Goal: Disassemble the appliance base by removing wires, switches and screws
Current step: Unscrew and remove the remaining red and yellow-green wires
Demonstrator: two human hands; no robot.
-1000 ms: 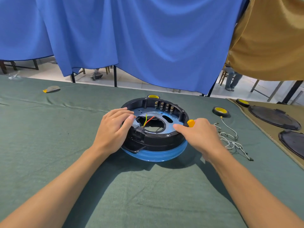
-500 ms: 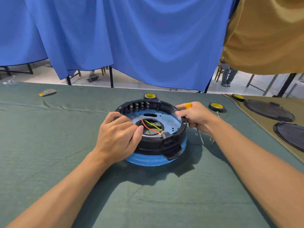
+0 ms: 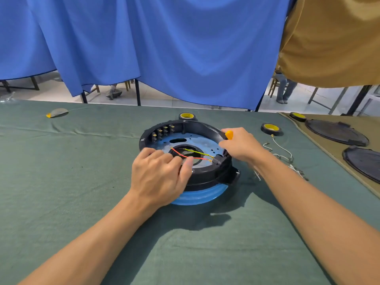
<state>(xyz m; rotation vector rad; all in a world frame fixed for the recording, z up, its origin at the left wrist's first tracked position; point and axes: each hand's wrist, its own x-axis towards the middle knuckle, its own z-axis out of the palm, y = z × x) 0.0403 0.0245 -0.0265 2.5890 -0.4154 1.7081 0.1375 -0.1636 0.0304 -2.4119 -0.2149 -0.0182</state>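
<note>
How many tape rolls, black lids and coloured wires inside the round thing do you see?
Tape rolls: 3
Black lids: 2
Coloured wires: 2
Total: 7

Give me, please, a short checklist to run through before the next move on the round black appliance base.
1. Base steadied: the left hand grips the near rim of the round black plastic appliance base: ok.
2. Tool in hand: the right hand holds the orange-handled tool: ok.
3. Tool tip seated: it is hidden behind the right hand: cannot tell.
4. Wires out: the thin red wire and the yellow-green wire lie across the base's middle opening: not ok.
5. Removed parts clear: the loose white wires lie on the green cloth, apart from the base: ok.
</note>
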